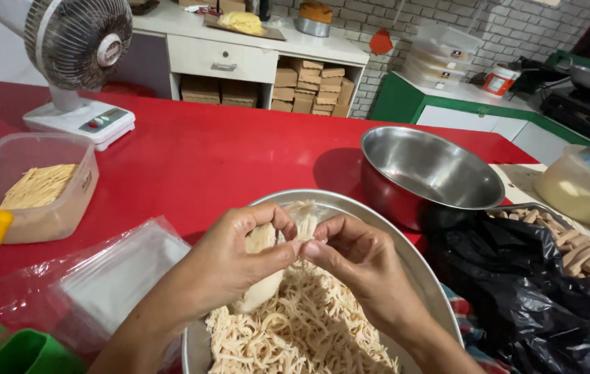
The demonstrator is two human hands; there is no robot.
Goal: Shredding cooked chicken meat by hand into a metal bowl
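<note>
My left hand (229, 260) and my right hand (357, 260) meet over a round metal tray (419, 266) heaped with pale shredded strands (295, 325). Both pinch one pale soft piece of dough-like wrapper (261, 239) between fingers and thumbs, holding it just above the strands. The lower end of the piece hangs down to the heap. The fingers hide its upper edge.
An empty steel bowl (433, 170) stands behind the tray. Black plastic bag (523, 277) and rolled sticks (589, 253) lie right. A plastic tub with strands (28, 187), clear bags (111, 277) and a fan (77, 62) are left on the red table (225, 152).
</note>
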